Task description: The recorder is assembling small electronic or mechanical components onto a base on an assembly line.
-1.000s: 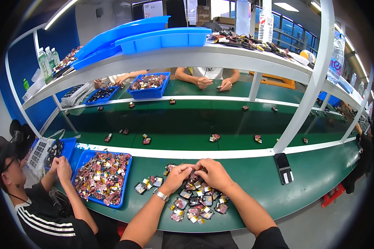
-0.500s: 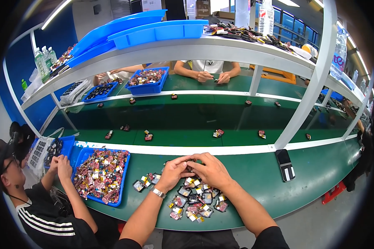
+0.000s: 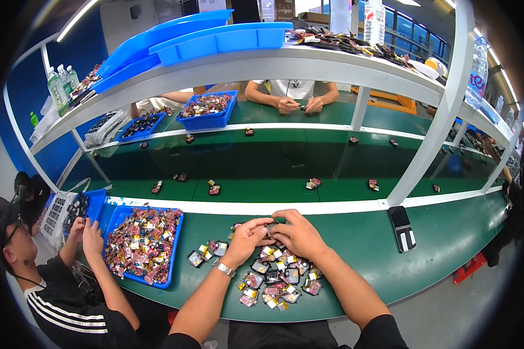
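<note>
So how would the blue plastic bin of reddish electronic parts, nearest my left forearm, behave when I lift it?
The blue plastic bin would probably feel heavy, since small electronic parts heap up inside. It looks moulded, so it is likely fairly stiff. If tilted, it may spill, because the parts lie loose.

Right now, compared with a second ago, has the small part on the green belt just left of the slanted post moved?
Yes, the small part has moved right, closer to the slanted post.

Ceiling tubes [image 3: 77,20] glow, the tabletop [image 3: 448,244] shines, and the outer view bows.
</note>
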`<state>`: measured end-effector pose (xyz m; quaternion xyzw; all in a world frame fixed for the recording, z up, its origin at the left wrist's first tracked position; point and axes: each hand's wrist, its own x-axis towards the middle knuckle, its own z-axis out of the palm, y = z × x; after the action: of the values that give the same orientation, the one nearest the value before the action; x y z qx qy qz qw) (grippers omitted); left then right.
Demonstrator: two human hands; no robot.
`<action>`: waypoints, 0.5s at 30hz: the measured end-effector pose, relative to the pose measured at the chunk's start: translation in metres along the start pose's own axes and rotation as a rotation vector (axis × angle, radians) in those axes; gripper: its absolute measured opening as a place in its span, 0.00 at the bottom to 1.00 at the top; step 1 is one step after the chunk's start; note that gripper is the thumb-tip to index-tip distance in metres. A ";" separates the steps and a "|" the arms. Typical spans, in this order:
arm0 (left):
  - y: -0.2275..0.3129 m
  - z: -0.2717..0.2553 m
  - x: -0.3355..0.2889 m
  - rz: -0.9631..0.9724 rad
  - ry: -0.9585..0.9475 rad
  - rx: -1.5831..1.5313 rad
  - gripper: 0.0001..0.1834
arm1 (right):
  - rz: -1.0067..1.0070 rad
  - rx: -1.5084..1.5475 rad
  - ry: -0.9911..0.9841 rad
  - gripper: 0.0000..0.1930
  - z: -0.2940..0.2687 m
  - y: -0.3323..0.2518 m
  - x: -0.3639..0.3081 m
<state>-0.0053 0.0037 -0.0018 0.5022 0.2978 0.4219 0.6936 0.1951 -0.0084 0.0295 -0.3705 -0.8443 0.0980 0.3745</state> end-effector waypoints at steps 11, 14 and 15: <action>0.004 0.001 -0.003 0.055 -0.118 -0.038 0.21 | 0.188 0.157 0.030 0.04 0.002 -0.008 0.000; 0.003 0.000 -0.002 -0.036 -0.077 -0.031 0.20 | 0.163 0.204 0.001 0.05 -0.002 -0.007 -0.003; 0.003 -0.001 -0.002 -0.039 -0.080 -0.006 0.20 | 0.137 0.240 -0.020 0.05 -0.003 -0.006 -0.003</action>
<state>-0.0078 0.0023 0.0008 0.5105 0.2784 0.3889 0.7146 0.1949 -0.0155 0.0325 -0.3788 -0.8030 0.2272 0.4001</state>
